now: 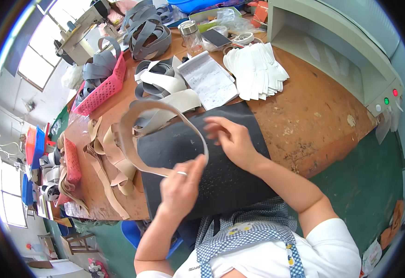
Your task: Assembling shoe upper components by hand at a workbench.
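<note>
A beige band (pixel 127 139) curves round into a large loop above the black mat (pixel 235 185). My left hand (pixel 181 185) is closed on the loop's near right edge, thumb and fingers pinching it. To the right of the loop, my right hand (pixel 234 141) hovers over the mat with fingers bent but apart, and I see nothing in it. More beige strips (pixel 119 160) lie in loose folds on the wooden table (pixel 309 125), left of the mat. Grey and white rolled strips (pixel 165 78) rest beyond the mat's far edge.
Past the mat are a notepad (pixel 207 78), a stack of white cut pieces (pixel 255 69) and a glass jar (pixel 191 37). A pink basket (pixel 105 88) of grey strips stands far left. At the right a pale machine (pixel 373 88) with lit buttons occupies the table's edge.
</note>
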Tool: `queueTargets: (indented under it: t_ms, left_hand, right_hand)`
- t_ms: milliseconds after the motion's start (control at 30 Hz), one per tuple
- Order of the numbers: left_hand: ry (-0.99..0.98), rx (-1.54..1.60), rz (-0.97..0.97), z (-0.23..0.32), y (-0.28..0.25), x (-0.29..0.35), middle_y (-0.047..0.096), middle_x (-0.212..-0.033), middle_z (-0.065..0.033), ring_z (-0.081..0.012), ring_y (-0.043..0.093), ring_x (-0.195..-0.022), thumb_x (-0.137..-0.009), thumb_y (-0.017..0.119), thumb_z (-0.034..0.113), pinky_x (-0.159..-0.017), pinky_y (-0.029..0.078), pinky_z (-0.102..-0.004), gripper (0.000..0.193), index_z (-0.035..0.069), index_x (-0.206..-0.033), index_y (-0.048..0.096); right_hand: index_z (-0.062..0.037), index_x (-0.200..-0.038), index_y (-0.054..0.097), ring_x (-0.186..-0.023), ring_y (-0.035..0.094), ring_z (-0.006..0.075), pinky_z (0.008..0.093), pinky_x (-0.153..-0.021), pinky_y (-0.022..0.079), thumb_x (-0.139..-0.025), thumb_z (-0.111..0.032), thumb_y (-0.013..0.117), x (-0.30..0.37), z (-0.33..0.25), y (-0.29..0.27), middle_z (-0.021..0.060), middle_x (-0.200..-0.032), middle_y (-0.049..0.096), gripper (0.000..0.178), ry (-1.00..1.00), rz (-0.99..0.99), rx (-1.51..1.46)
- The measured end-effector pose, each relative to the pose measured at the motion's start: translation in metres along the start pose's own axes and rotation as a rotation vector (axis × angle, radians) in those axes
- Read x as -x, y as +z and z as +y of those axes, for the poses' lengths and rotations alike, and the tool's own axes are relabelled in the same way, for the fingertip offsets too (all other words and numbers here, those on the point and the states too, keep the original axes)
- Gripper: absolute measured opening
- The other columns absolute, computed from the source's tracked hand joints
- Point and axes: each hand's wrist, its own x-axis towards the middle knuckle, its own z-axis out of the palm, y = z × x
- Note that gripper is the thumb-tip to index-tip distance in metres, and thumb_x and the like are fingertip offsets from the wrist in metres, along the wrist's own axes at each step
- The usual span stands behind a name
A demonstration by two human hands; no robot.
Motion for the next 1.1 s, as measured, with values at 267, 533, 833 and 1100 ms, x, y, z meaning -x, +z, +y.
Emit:
queueTargets:
  t_ms: [267,533,833,1100]
  left_hand:
    - [-0.105,0.008,-0.212,0.043,0.067,0.076,0.059,-0.113,-0.0205,-0.0376,0.056,-0.114,-0.073,0.066,0.007,-0.099,0.047,-0.0507,0.04,-0.006,-0.11,0.067]
    - [-0.386,0.271,-0.076,0.055,0.053,0.077,0.058,-0.124,-0.0247,-0.0423,0.057,-0.116,-0.08,0.074,0.001,-0.102,0.048,-0.0487,0.061,-0.008,-0.134,0.049]
    - [-0.561,0.246,0.093,0.061,0.06,0.067,0.065,-0.112,-0.0201,-0.0363,0.065,-0.099,-0.078,0.078,0.0,-0.085,0.054,-0.0398,0.049,-0.002,-0.122,0.056]
    - [-0.568,0.169,0.035,0.06,0.056,0.058,0.062,-0.103,-0.015,-0.0334,0.06,-0.09,-0.077,0.077,0.001,-0.076,0.051,-0.04,0.033,0.0,-0.105,0.06]
  right_hand:
    - [0.0002,-0.097,0.068,-0.097,0.067,0.0275,0.0426,-0.093,0.054,-0.075,-0.009,0.066,0.064,-0.009,0.015,0.0142,-0.101,0.068,0.025,-0.831,-0.326,0.629]
    - [0.0022,-0.095,0.067,-0.097,0.067,0.028,0.0418,-0.097,0.05,-0.072,-0.007,0.068,0.078,0.006,-0.006,0.0153,-0.105,0.069,0.025,-0.61,-0.347,0.884]
    - [0.0084,-0.101,0.067,-0.107,0.066,0.034,0.0391,-0.087,0.058,-0.068,0.013,0.063,0.097,0.01,-0.016,0.0178,-0.121,0.064,0.033,-0.438,-0.246,0.68]
    - [0.0078,-0.101,0.07,-0.106,0.066,0.0318,0.0389,-0.087,0.059,-0.069,0.007,0.065,0.099,0.011,-0.017,0.0164,-0.111,0.068,0.033,-0.585,-0.307,0.725]
